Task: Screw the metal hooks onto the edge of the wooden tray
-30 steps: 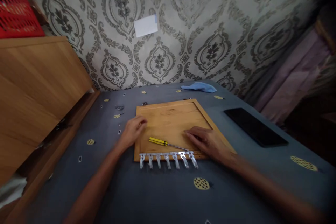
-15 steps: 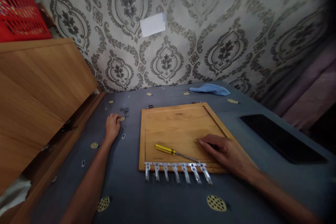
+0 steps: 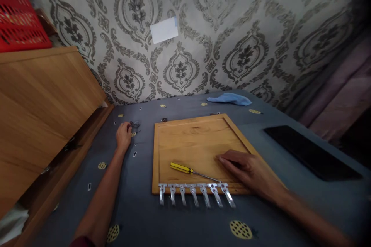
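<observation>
A square wooden board (image 3: 194, 142) with a raised rim lies on a grey-blue cloth. A yellow-handled screwdriver (image 3: 193, 171) rests on its near part. Several metal brackets (image 3: 194, 193) line the board's near edge, sticking out over the cloth. My right hand (image 3: 251, 171) lies flat on the board's right side, just right of the screwdriver tip, holding nothing. My left hand (image 3: 123, 136) reaches out to the left of the board, its fingertips at a small dark pile of screws (image 3: 135, 125); whether it grips any is not visible.
A wooden cabinet (image 3: 40, 104) stands at the left with a red crate (image 3: 20, 11) on top. A blue cloth (image 3: 230, 98) lies by the patterned wall. A dark flat slab (image 3: 311, 152) lies at the right. Small bits are scattered on the cloth.
My left hand left the board's upper left corner and moved left and away to the small dark pile. The right hand stayed on the board.
</observation>
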Motion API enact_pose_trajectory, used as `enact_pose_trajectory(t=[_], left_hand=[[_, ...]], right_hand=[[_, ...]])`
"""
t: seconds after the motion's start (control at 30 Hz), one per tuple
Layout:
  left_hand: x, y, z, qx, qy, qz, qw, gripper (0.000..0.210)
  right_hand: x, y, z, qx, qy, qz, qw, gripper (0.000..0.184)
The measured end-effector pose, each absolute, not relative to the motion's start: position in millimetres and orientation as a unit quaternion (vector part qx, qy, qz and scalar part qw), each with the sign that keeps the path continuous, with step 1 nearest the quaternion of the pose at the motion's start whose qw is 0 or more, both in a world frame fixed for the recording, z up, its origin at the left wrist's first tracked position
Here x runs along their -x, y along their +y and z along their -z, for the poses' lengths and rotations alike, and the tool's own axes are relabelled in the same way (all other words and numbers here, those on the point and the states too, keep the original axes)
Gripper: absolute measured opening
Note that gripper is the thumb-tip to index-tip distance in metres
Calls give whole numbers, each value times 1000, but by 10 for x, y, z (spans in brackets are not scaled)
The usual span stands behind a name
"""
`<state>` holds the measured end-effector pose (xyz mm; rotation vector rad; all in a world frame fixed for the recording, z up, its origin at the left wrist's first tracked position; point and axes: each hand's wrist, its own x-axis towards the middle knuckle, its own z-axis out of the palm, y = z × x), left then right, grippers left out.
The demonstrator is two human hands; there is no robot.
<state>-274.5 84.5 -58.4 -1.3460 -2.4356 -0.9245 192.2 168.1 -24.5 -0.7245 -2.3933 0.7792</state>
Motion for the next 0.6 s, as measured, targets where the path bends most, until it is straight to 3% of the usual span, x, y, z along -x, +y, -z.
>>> enact_pose_trajectory(t=[0.27, 0.6], left_hand=[[2918, 829, 685, 453, -801, 387, 61, 36], [3093, 660, 674, 497, -751, 428, -72, 37]], right_hand=[[-1922, 1681, 221, 276, -887, -293, 228, 55], [-1914, 1699, 267, 271, -888, -292, 228, 53]])
